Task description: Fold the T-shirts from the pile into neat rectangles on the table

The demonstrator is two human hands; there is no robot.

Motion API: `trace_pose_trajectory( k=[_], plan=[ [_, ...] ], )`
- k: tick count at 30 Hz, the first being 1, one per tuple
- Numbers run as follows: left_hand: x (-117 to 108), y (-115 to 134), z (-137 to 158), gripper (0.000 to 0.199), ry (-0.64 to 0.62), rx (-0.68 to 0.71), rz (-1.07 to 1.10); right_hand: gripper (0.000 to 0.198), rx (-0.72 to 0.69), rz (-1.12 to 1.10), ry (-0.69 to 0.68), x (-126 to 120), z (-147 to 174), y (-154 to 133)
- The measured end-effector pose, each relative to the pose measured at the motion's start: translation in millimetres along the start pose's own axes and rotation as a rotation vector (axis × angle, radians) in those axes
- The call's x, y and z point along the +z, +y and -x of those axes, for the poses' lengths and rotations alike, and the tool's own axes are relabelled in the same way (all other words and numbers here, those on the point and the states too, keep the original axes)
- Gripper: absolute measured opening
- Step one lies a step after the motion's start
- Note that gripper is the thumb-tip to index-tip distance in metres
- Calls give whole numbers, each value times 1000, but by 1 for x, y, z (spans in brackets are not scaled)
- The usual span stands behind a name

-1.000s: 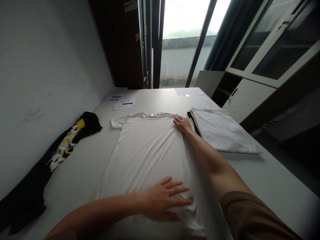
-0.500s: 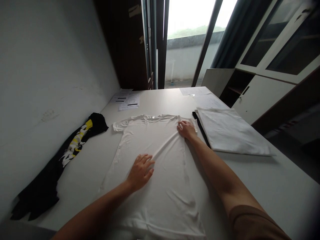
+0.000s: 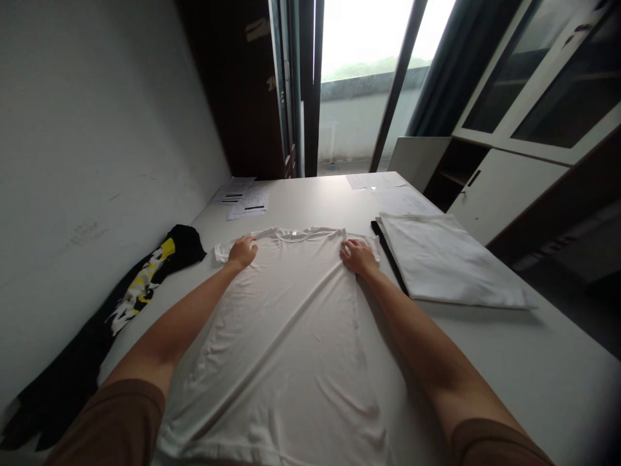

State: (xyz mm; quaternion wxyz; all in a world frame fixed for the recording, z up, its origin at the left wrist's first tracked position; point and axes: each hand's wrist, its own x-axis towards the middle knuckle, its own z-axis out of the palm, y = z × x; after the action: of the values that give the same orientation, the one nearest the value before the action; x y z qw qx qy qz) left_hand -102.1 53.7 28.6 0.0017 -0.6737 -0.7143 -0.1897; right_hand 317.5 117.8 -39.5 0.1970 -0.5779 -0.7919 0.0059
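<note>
A white short-sleeved T-shirt [image 3: 291, 304] lies spread on the table, its neckline away from me and its hem toward me. A long diagonal crease crosses it from the right shoulder to the lower left. My left hand [image 3: 242, 251] rests on the left shoulder by the sleeve, fingers extended and thumb apart. On the opposite shoulder lies my right hand [image 3: 358, 255], its fingers apart and slightly bent against the fabric. Neither hand shows cloth gripped in it.
Along the wall on the left lies a black garment [image 3: 92, 336] with a yellow and white print. Folded white cloth [image 3: 451, 259] sits on the right, a black edge showing beside it. Papers [image 3: 247, 202] lie at the back of the white table [image 3: 301, 200].
My left hand has moved from the middle of the T-shirt up to its left shoulder. My right hand stays on the right shoulder. The diagonal crease now reaches further down.
</note>
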Motion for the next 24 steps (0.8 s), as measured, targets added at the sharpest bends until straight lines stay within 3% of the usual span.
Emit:
trace_pose_trajectory(
  k=[4,9,15,24],
  plan=[
    [24,-29,-52,37,-18,-56,-41,39,-3,1,0,0,-1,1],
    [50,-45,-83,33,-78,-93,-71,38,-15,-1,5,-1,-1,2],
    [67,-54,-81,41,-58,-114,-130,38,-18,3,-5,-1,-1,-1],
    [73,-63,-77,47,-68,-183,-181,41,11,4,-49,-2,-4,-5]
  ],
)
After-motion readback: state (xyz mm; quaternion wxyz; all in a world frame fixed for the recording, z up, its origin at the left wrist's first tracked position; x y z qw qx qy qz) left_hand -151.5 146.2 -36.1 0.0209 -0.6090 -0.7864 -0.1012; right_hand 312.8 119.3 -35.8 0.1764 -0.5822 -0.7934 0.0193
